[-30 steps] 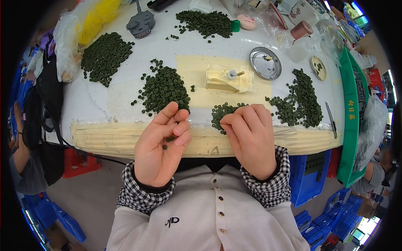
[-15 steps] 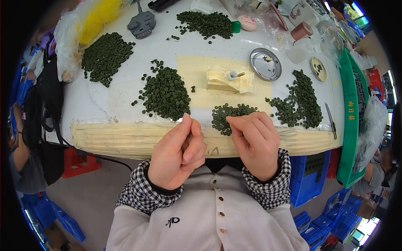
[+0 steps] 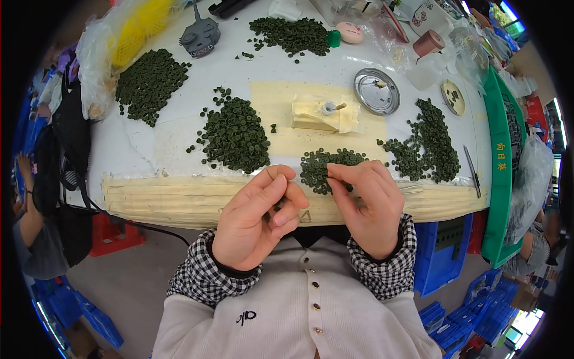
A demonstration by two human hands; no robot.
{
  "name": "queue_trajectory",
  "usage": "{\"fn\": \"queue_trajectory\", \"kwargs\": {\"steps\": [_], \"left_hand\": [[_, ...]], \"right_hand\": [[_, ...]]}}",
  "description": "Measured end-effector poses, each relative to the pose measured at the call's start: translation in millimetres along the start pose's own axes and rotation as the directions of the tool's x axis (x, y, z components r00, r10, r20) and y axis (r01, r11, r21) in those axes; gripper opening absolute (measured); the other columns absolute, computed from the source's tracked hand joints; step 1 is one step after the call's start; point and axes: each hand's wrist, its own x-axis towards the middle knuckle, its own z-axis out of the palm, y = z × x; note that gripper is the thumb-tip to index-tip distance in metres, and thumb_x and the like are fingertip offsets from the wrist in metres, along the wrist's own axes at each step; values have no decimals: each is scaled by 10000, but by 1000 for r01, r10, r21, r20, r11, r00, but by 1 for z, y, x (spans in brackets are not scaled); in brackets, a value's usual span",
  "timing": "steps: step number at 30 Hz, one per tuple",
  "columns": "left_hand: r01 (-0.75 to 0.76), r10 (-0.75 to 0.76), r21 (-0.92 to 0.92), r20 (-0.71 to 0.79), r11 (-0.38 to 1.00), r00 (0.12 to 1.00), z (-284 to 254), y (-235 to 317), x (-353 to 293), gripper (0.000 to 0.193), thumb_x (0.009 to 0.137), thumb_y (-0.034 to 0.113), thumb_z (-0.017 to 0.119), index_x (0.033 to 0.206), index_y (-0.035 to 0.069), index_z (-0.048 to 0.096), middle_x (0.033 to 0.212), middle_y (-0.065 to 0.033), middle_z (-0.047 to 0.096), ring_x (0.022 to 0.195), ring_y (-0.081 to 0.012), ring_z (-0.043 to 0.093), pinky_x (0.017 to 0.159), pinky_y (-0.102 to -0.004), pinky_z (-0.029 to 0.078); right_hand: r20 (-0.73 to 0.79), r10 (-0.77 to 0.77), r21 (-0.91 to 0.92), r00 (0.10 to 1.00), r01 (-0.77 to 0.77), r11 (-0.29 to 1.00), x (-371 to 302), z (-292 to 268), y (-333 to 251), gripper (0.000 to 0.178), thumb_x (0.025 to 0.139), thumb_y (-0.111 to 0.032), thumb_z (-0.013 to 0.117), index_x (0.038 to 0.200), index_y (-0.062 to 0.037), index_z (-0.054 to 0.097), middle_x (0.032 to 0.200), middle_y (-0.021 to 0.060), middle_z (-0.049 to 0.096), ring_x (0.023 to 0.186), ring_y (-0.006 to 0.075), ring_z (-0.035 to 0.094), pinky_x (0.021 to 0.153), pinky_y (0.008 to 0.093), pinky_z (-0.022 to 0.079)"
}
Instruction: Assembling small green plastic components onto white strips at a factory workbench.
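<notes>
I read the small cluster of green discs as the thing to steer by: it lies on the surface, just beyond the tips of my right hand and partly hidden behind its forefinger. From the right hand the cluster runs away from the body and a little to the left; from the left hand it sits ahead and off to the right. The right hand is clearly the nearer of the two.

I have the right thumb and forefinger brought close at the tips, over the cluster's near side; whether they meet, or pinch a disc, I cannot tell from this far up. The left hand is turned partly palm up, its fingers curled and the thumb near the forefinger. I see something dark in the folds, perhaps discs, but I cannot tell how firmly it is held.

The discs are round, so I get no long axis from any single one; the cluster as a whole spreads a bit wider from left to right than it does front to back. A larger heap of green pieces lies beyond the left hand, another heap stands off past the right, and the paper-covered block sits behind the cluster, apart from it.
</notes>
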Motion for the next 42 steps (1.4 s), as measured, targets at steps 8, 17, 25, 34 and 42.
{"fn": "queue_trajectory", "kwargs": {"steps": [8, 17, 25, 34, 42], "left_hand": [[-9, 5, 63, 64, 998, 998, -10, -5, 2, 196, 956, 164, 490, 1033, 0, 565, 850, -46, 603, 580, -41, 362, 517, -169, 324], [19, -21, 60, 38, 998, 999, -7, -4, 4, 279, 933, 102, 512, 1177, -26, 550, 901, -43, 622, 588, -35, 351, 518, -178, 323], [-13, 10, 69, 40, 998, 999, -9, -7, 4, 228, 911, 72, 535, 1121, -4, 580, 904, -52, 630, 569, -29, 359, 511, -170, 317], [11, -12, 84, 11, 996, 1000, -8, -7, 3, 211, 900, 41, 545, 1106, 14, 583, 973, -87, 637, 590, -19, 391, 514, -164, 329], [-39, 27, 136, 89, 990, 996, -10, -9, 3, 200, 901, 46, 554, 1092, 13, 603, 985, -95, 642, 624, -20, 428, 510, -166, 327]], "right_hand": [[7, 291, 308, 957, -279, 910, -3, 0, -9, 233, 693, 85, 673, 909, -1, 659, 766, 80, 646, 679, 166, 592, 613, 271, 477], [142, 294, 428, 945, -326, 843, -6, -9, -3, 117, 720, 52, 682, 826, 1, 688, 761, 79, 651, 669, 137, 599, 615, 236, 465], [138, 307, 447, 942, -336, 829, -7, -11, -7, 104, 716, 37, 692, 811, 10, 660, 759, 69, 643, 671, 135, 588, 621, 240, 460], [75, 196, 405, 978, -210, 890, -5, -12, -14, 119, 700, 44, 688, 801, -5, 648, 770, 82, 636, 684, 175, 594, 627, 264, 465], [31, 131, 377, 991, -133, 917, -4, -10, -13, 148, 686, 45, 699, 813, -9, 647, 789, 88, 617, 706, 196, 593, 621, 275, 469]]}}
